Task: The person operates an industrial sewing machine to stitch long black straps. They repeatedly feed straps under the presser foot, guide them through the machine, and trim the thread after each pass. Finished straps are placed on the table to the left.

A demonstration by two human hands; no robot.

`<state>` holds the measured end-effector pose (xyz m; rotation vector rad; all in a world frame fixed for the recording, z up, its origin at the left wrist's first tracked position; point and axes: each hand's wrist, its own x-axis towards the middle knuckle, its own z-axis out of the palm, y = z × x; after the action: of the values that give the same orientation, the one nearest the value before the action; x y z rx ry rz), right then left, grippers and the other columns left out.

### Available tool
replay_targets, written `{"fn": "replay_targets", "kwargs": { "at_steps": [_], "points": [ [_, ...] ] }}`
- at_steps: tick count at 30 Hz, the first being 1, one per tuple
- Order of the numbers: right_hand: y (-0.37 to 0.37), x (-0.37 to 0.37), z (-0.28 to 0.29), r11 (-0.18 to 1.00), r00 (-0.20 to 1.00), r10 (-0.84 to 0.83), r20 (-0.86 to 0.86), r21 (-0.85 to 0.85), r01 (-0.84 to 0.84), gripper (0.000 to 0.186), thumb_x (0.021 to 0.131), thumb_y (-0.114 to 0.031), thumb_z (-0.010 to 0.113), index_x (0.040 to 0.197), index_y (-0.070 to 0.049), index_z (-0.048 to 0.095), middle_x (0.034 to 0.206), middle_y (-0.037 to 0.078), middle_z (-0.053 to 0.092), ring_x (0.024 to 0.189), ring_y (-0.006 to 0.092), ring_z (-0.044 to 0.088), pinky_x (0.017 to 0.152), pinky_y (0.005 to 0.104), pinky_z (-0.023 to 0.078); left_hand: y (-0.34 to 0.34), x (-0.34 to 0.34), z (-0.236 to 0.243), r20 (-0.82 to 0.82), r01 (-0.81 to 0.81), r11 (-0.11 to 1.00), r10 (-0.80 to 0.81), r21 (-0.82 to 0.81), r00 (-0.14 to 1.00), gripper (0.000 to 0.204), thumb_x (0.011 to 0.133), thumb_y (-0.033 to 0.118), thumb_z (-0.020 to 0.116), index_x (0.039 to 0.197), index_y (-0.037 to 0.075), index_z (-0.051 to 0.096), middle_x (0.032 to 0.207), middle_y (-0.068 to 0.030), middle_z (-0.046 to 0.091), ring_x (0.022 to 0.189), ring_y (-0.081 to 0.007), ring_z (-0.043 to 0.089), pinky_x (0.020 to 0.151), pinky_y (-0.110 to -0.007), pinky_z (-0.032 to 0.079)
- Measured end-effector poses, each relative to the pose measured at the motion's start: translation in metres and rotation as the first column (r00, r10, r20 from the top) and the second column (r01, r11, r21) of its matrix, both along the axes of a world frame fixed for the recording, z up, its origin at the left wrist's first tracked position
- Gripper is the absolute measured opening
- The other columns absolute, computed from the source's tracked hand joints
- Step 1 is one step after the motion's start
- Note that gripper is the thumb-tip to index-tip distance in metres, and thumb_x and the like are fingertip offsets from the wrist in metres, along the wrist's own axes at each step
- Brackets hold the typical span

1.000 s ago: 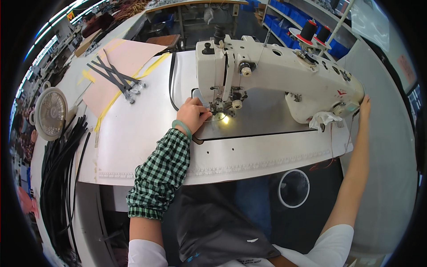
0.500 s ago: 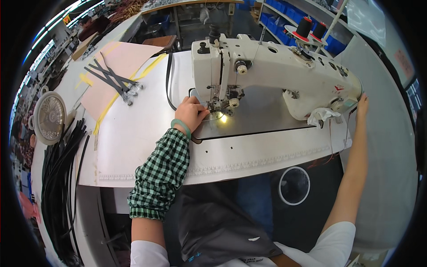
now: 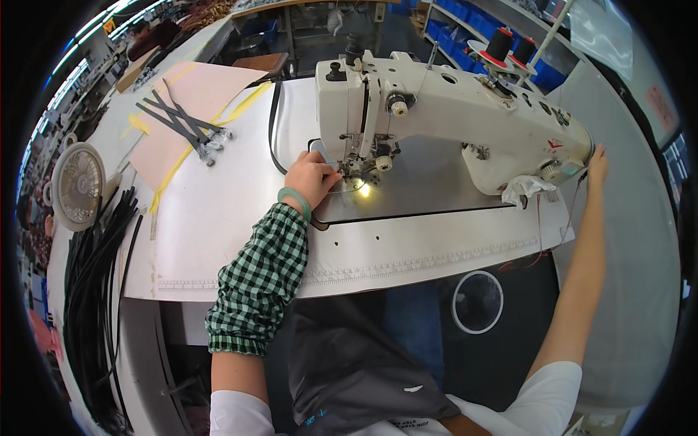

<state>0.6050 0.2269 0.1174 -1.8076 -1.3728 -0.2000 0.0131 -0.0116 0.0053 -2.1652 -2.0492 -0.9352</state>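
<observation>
A white sewing machine (image 3: pixel 429 102) stands on the table, its small lamp lit by the needle. Beside the presser foot (image 3: pixel 354 168) my left hand (image 3: pixel 311 176) is closed in a pinch. A narrow black strap (image 3: pixel 272 131) curves down from behind and runs to these fingers; its held end is hidden by the hand. A green bangle and a checked sleeve cover are on that arm. My right hand (image 3: pixel 598 166) reaches to the machine's right end, fingers curled on the handwheel (image 3: pixel 590 142), which is mostly hidden.
Several dark straps with clear-wrapped ends (image 3: pixel 182 123) lie on pink sheeting at the left. A white plastic basket (image 3: pixel 76 182) stands by a hanging bundle of black strips (image 3: pixel 94 291). Thread cones (image 3: pixel 499 45) rise behind the machine; white cloth (image 3: pixel 525 189) hangs at its base.
My right hand has shifted slightly upward at the handwheel. My left hand stays pinched beside the presser foot. The whole view has moved a little.
</observation>
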Motion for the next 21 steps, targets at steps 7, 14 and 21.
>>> {"fn": "replay_targets", "kwargs": {
  "at_steps": [7,14,21],
  "points": [
    [-0.003,0.004,-0.027,0.984,0.949,0.180,-0.258,0.039,-0.176,0.049,0.089,-0.041,0.032,0.114,-0.002,0.045,0.106,0.019,0.054,0.095,0.0341,0.053,0.082,0.0387,0.039,0.001,0.002,0.002,-0.007,-0.015,1.000,0.015,-0.011,1.000,0.013,0.068,0.022,0.067,0.075,0.011,0.069,0.077,-0.0039,0.054,0.080,-0.0198,0.050,0.070,-0.031,0.045],
    [0.009,0.046,-0.045,0.999,0.997,0.049,-0.055,0.018,-0.048,0.048,0.088,-0.044,0.032,0.107,-0.003,0.047,0.096,0.015,0.056,0.084,0.0221,0.058,0.065,0.0308,0.047,-0.005,0.012,0.007,-0.187,-0.090,0.996,0.089,0.007,0.978,0.022,0.073,0.024,0.062,0.077,0.003,0.057,0.079,-0.0065,0.053,0.080,-0.0231,0.050,0.073,-0.032,0.042],
    [-0.004,0.003,-0.049,0.976,0.896,0.219,-0.387,0.091,-0.199,0.042,0.090,-0.038,0.034,0.104,-0.001,0.046,0.090,0.013,0.056,0.069,0.0183,0.059,0.055,0.0293,0.047,-0.053,0.057,-0.004,-0.452,0.051,0.996,-0.012,0.074,0.892,0.013,0.074,0.016,0.057,0.076,0.004,0.053,0.065,-0.0033,0.054,0.062,-0.0189,0.055,0.057,-0.031,0.044]
  ]
}}
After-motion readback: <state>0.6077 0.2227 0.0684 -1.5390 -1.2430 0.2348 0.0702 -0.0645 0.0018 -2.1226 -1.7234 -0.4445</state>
